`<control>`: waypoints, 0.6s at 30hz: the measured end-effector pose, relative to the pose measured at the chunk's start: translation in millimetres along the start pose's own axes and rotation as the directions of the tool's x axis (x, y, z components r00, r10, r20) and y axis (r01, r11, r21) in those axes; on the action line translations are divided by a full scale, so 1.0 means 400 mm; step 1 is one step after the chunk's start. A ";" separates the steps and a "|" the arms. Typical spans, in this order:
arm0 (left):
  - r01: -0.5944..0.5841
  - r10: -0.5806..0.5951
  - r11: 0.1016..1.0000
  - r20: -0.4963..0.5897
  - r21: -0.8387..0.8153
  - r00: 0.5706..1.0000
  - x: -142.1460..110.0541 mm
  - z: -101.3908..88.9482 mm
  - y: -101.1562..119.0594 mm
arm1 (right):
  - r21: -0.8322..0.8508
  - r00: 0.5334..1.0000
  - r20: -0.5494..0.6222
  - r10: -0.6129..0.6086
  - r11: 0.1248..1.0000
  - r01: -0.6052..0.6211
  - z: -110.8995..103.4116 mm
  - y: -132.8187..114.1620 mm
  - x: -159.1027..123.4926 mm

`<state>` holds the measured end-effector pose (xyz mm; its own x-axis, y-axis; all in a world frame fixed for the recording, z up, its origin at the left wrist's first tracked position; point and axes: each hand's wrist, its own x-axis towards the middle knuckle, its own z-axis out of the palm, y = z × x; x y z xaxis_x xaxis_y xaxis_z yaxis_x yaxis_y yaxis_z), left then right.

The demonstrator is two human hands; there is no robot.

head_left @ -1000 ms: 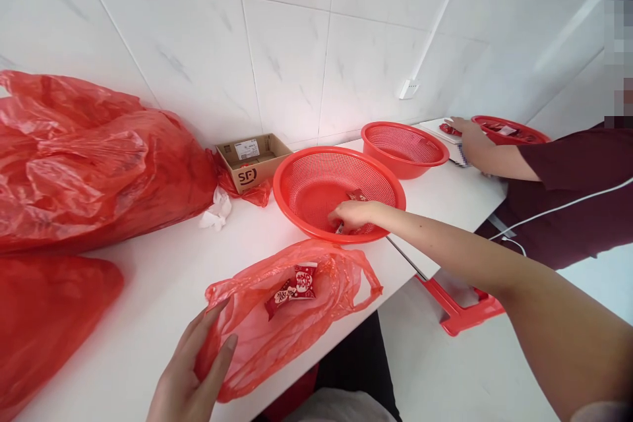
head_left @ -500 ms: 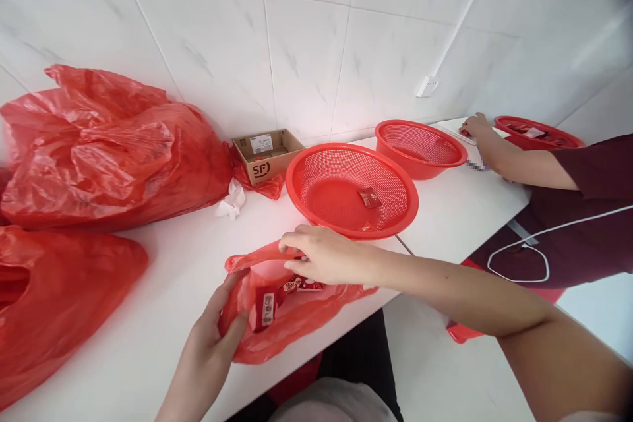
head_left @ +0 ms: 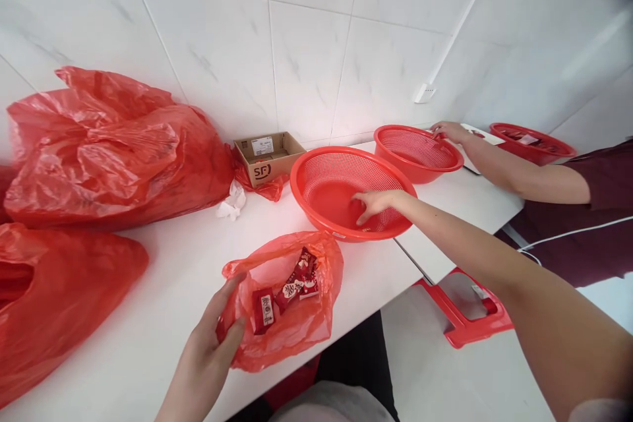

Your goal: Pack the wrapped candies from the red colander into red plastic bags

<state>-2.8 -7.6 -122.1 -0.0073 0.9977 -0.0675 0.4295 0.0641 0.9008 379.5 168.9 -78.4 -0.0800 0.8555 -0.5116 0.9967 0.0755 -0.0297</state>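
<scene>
My left hand (head_left: pixel 210 333) grips the left rim of a thin red plastic bag (head_left: pixel 321 320), thumb on one side and fingers on the other. Several small dark-red wrapped packets (head_left: pixel 291 290) with white print lie inside its wide mouth. My right hand (head_left: pixel 378 204) reaches down into a red perforated plastic basket (head_left: pixel 309 201), its thumb and forefinger apart and bent toward the bottom. Whatever lies beneath the palm is hidden.
Big red plastic bags (head_left: pixel 119 151) fill the left. A cardboard box (head_left: pixel 277 159) and crumpled tissue (head_left: pixel 231 201) stand behind. Rightward, a co-worker's hand (head_left: pixel 451 132) is over a second red basket (head_left: pixel 413 168); a third basket (head_left: pixel 534 150) lies beyond. A red stool (head_left: pixel 467 330) stands below.
My right hand has gone from the bag's mouth up and right into the near basket, uncovering the packets in the bag. The co-worker's hand has moved left to the second basket.
</scene>
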 end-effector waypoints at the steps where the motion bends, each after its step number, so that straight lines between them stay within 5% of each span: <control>1: 0.018 -0.018 1.000 0.001 -0.017 1.000 -0.002 0.001 0.003 | 0.010 0.999 0.038 -0.028 1.000 0.028 0.010 -0.005 -0.001; 6: 0.057 -0.054 0.997 0.047 -0.049 0.997 0.005 -0.005 -0.014 | 0.000 0.989 0.139 -0.049 0.999 0.049 0.052 -0.051 -0.019; 11: 0.067 -0.064 0.997 0.074 -0.033 0.995 0.014 -0.007 -0.037 | -0.006 0.997 0.067 -0.022 1.000 0.023 0.085 -0.062 -0.021; 18: 0.067 -0.065 0.997 0.052 -0.038 0.997 -0.015 -0.004 0.013 | 0.055 0.997 -0.063 -0.051 0.997 0.055 0.067 -0.035 0.011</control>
